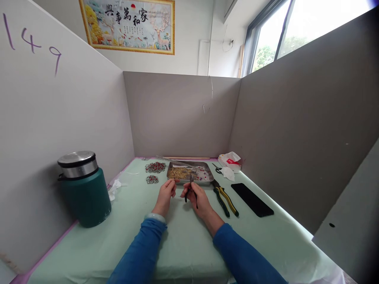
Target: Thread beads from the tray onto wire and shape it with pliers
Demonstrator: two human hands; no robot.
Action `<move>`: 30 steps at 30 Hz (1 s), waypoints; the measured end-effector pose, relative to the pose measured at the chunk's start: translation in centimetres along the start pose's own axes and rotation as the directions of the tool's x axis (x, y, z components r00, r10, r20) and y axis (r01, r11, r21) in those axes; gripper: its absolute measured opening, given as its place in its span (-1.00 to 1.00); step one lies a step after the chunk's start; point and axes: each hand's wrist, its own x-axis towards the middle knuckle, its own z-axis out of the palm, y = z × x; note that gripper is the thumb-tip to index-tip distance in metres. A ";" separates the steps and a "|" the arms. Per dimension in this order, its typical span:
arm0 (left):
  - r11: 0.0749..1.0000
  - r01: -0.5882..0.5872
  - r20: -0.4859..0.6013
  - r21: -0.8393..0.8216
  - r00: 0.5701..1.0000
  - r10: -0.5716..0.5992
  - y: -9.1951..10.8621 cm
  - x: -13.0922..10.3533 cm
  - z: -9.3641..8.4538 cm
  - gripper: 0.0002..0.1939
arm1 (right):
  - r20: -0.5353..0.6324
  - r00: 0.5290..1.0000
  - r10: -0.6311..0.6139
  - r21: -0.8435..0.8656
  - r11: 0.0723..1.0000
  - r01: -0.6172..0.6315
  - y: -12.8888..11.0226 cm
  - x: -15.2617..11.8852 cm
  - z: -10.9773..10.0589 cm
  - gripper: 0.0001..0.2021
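My left hand (166,194) is closed in a pinch at the front edge of a metal tray (212,176); what its fingers hold is too small to make out. In my right hand (201,200) are small black-handled pliers (192,179), their jaws pointing up over the tray. Gold-coloured small pieces (180,172) fill the tray's left side, and clear and red beads (202,174) lie at its right. To the left of the tray sit a larger pile of red and silver pieces (155,167) and a smaller one (152,179).
Large yellow-and-green pliers (225,200) and a black phone-like slab (251,199) lie at the right. Behind them are scissors (218,170) and a tissue pack (230,161). A green flask (85,193) stands at the left by crumpled tissue (114,190). Partitions enclose the table (189,244).
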 end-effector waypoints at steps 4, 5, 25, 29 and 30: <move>0.999 -0.007 -0.031 0.036 0.999 0.008 -0.1 0.1 0.0 -0.69 | -0.026 0.999 0.027 -0.268 0.963 -0.033 -0.1 0.1 -0.5 -0.62; 0.999 -0.006 -0.028 0.041 1.000 0.007 -0.1 0.1 0.0 -0.67 | -0.029 0.999 0.033 -0.310 0.950 -0.040 -0.1 0.1 -0.6 -0.60; 0.994 0.073 0.016 0.077 0.997 -0.075 0.2 -0.2 0.0 -0.65 | 0.044 0.988 -0.145 -0.800 0.587 0.122 0.7 -0.3 -0.6 -0.62; 0.992 0.022 0.029 0.122 0.999 -0.026 0.2 -0.2 -0.2 -0.64 | 0.069 0.983 -0.173 -0.853 0.500 0.148 0.6 -0.5 -0.4 -0.62; 0.992 0.011 0.025 0.128 1.000 -0.014 0.2 -0.2 -0.2 -0.64 | 0.070 0.981 -0.182 -0.860 0.486 0.152 0.6 -0.5 -0.4 -0.62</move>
